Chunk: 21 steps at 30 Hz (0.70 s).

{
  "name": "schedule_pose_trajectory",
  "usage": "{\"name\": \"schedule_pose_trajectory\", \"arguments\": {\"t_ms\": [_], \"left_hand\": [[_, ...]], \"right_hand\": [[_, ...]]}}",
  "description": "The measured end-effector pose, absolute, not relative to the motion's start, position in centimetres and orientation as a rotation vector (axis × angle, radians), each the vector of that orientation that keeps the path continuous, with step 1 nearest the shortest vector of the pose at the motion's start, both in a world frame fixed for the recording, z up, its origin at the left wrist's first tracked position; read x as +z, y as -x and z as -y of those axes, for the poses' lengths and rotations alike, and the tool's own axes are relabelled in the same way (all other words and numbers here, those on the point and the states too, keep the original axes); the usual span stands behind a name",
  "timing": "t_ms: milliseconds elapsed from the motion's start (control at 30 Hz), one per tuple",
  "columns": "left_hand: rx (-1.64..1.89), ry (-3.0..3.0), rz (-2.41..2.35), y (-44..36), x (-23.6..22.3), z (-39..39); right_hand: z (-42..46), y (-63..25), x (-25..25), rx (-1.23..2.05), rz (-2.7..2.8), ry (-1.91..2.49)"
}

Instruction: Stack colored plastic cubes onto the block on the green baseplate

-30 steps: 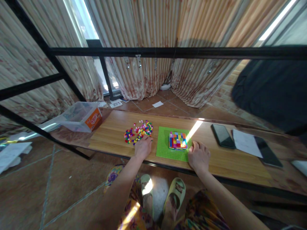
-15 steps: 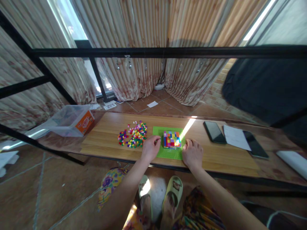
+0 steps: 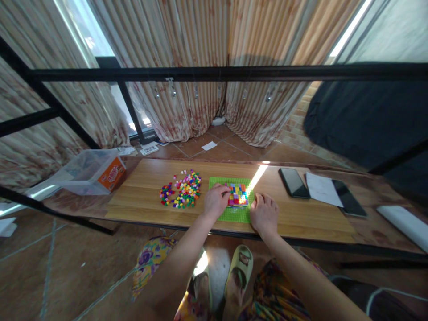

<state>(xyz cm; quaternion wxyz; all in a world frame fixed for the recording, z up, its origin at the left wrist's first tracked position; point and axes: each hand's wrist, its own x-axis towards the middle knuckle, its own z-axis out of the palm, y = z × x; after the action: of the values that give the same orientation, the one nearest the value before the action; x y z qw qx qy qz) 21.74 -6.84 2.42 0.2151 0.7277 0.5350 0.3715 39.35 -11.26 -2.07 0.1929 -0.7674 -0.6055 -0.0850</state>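
Observation:
A small brick build of many colours (image 3: 238, 196) sits on a green studded baseplate (image 3: 230, 217) on the table. My left hand (image 3: 216, 201) reaches over the build's left edge with thumb and fingertips pinched together. Whatever lies in that pinch is too small to make out. At the plate's right edge rests my right hand (image 3: 265, 215), its fingers curled and its thumb side against the baseplate. To the left of the plate lies a loose pile of small coloured bricks (image 3: 189, 189), with a smaller cluster of purple and red ones beside it.
A clear plastic box (image 3: 85, 171) with an orange label stands at the table's left end. On the right lie a black phone (image 3: 294, 183), a white paper sheet (image 3: 323, 189) and a dark tablet-like slab (image 3: 351, 200). A black metal bar (image 3: 214, 73) crosses beyond the table.
My left hand has moved right, from beside the build to over its left edge, still pinched. My right hand stays by the plate's right edge. The whole view has shifted slightly.

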Motion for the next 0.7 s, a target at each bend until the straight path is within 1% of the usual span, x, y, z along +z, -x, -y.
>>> {"name": "schedule_pose_trajectory", "arguments": {"t_ms": [333, 700], "left_hand": [[1.034, -2.074, -1.534, -22.1, 2.9, 6.8], [0.953, -2.302, -1.512, -21.9, 1.9, 7.5]], "right_hand": [[11.4, -39.2, -1.8, -0.246, 1.704, 2.164], [11.2, -39.3, -2.0, -0.247, 1.696, 2.152]]}}
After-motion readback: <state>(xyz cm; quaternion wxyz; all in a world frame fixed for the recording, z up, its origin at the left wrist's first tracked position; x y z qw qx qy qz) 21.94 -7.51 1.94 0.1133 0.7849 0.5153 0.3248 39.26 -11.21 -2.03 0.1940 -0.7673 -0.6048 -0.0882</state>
